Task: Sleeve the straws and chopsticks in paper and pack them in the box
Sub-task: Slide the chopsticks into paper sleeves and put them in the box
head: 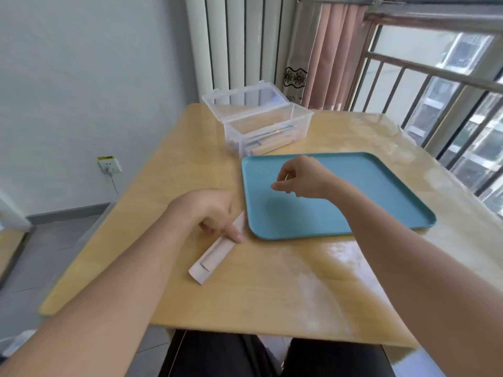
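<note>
Wooden surface by a window, pale wall to the left. Paper sleeve is laid flat near the surface's left edge, just beside the near-left corner of a teal tray; its far end is covered by the left hand. Sleeve's near end is seen open with a small notch. Left hand's fingers are loosely curled, one fingertip pressed down on the sleeve; nothing is gripped. Right hand is held above the tray's left half, off its surface, fingers curled inward with thumb and forefinger drawn close; whether anything thin is pinched between them cannot be told. Clear plastic box is placed at the far edge of the surface, just beyond the tray's far-left corner, lid hinged open and tilted back. Several sleeved pieces are seen lying inside the box through its wall; their kind is blurred. White radiator, pink curtain and a railing are seen behind. Dark trousers are seen below the near edge.
</note>
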Demonstrator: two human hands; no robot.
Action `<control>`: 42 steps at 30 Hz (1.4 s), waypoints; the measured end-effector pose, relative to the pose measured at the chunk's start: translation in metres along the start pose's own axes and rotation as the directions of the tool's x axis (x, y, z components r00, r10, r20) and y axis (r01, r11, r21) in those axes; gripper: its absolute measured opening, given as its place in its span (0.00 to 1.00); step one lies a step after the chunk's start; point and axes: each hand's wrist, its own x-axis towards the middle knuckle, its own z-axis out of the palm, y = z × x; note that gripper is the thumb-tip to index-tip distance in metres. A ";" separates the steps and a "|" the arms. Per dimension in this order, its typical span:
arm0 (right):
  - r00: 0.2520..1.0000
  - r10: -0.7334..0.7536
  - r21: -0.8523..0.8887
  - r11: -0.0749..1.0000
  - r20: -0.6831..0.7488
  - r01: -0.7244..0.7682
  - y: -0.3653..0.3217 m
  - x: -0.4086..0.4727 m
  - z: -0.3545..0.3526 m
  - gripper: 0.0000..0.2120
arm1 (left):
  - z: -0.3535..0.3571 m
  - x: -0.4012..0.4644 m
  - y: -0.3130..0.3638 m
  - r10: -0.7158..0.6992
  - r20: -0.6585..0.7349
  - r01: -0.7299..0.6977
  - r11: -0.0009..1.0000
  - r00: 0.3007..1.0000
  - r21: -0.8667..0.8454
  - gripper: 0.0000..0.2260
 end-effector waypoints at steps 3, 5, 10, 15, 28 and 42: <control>1.000 0.004 0.021 1.000 -0.031 -0.003 0.004 -0.005 -0.004 0.10 | 0.001 -0.008 -0.002 -0.004 0.007 0.004 1.000 1.000 -0.030 0.18; 0.998 -0.004 0.026 1.000 -0.055 0.005 0.006 -0.009 -0.006 0.09 | -0.006 -0.019 -0.012 0.003 0.029 0.000 0.993 1.000 -0.120 0.14; 0.961 0.021 0.243 0.969 -0.277 0.049 0.016 -0.013 -0.022 0.08 | -0.031 -0.032 -0.023 0.170 -0.256 -0.300 0.701 0.952 -0.648 0.06; 0.919 0.103 0.100 0.993 -0.380 -0.070 0.046 -0.002 -0.037 0.07 | -0.013 0.025 0.043 -0.006 -0.478 -0.470 0.173 0.878 -0.866 0.08; 0.978 0.185 0.866 0.500 -0.098 -0.008 0.060 -0.005 -0.004 0.10 | 0.012 0.082 0.082 -0.116 -0.403 -0.417 -0.153 0.908 -0.896 0.04; 0.984 0.146 0.570 0.819 -0.102 -0.063 0.073 -0.009 -0.016 0.11 | -0.017 0.067 0.046 0.266 -0.193 -0.281 0.348 0.944 -0.894 0.29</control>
